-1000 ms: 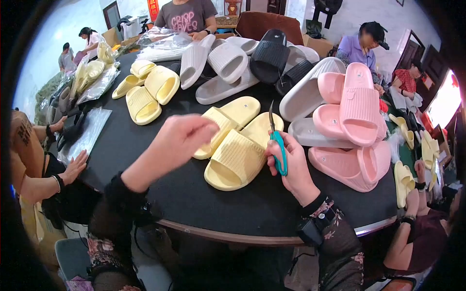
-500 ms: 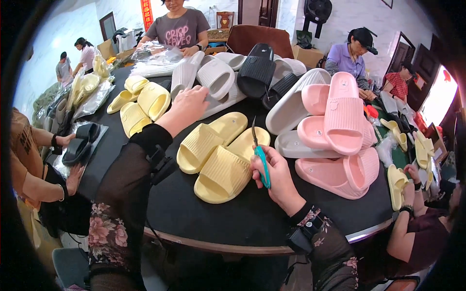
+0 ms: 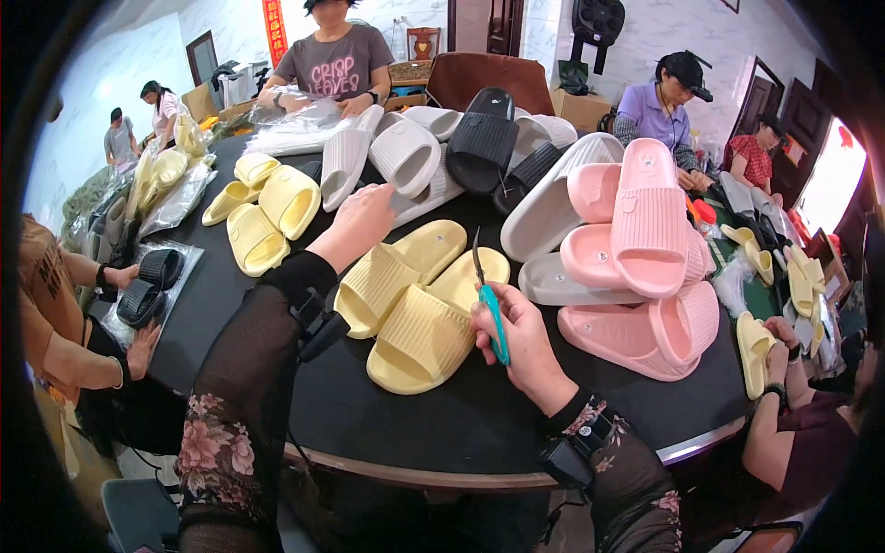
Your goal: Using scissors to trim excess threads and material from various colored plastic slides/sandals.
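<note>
My right hand (image 3: 527, 341) is closed around teal-handled thread snips (image 3: 494, 323), their dark, narrow blades pointing up and away. Just beyond the hand, a pair of pale yellow slides (image 3: 419, 336) lies on the black table, toes toward me. My left hand (image 3: 362, 224) reaches palm down over the table, close to a grey slide (image 3: 429, 198). Its fingers are mostly hidden behind the back of the hand, and whether they touch the slide is unclear. More yellow slides (image 3: 261, 241) sit left of that hand.
Pink slides (image 3: 650, 221) are piled on the right over grey ones (image 3: 553, 278). A black slide (image 3: 481, 147) and more grey slides (image 3: 406, 152) stand at the back. Clear plastic bags (image 3: 304, 129) lie near a person across the table. At left, another person's hands hold black slides (image 3: 152, 286).
My left hand has moved slightly toward me, and its fingers show less. The right hand and snips stay nearly in place. At left, the co-worker's black slides have been turned.
</note>
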Demonstrator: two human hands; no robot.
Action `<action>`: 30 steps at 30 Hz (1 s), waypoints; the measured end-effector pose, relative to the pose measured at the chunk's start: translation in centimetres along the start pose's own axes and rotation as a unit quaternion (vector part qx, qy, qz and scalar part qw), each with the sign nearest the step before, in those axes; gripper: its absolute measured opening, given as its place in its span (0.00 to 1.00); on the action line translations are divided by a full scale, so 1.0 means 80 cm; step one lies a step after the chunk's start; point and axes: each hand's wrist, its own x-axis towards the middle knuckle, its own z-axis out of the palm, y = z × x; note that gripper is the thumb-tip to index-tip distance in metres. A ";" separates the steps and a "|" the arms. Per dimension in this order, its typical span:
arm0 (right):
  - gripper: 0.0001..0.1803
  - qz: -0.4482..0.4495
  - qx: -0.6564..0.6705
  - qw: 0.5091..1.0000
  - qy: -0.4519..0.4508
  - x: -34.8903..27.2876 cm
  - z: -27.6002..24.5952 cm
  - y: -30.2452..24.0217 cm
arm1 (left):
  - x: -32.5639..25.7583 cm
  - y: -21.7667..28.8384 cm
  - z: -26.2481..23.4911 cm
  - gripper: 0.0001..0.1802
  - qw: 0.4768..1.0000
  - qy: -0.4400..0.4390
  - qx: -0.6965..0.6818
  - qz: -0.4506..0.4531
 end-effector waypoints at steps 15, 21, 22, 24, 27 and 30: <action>0.24 0.001 -0.002 1.000 0.002 -0.001 -0.005 -0.004 | 0.011 0.032 -0.030 0.08 0.996 0.029 -0.074 -0.031; 0.23 -0.013 0.015 1.000 0.018 -0.002 -0.009 -0.006 | -0.007 0.111 -0.084 0.07 0.906 -0.140 -0.380 -0.126; 0.23 -0.016 0.026 0.999 0.011 -0.003 -0.002 -0.011 | -0.017 0.116 -0.096 0.07 0.884 -0.153 -0.424 -0.125; 0.23 -0.018 0.040 0.999 0.004 -0.006 0.006 -0.018 | -0.032 0.123 -0.111 0.06 0.874 -0.144 -0.444 -0.132; 0.23 -0.024 0.053 0.998 -0.017 -0.008 0.005 -0.016 | -0.038 0.126 -0.122 0.07 0.835 -0.123 -0.517 -0.139; 0.23 -0.015 0.102 0.991 -0.087 -0.010 0.003 -0.018 | -0.041 0.133 -0.141 0.06 0.818 -0.121 -0.549 -0.122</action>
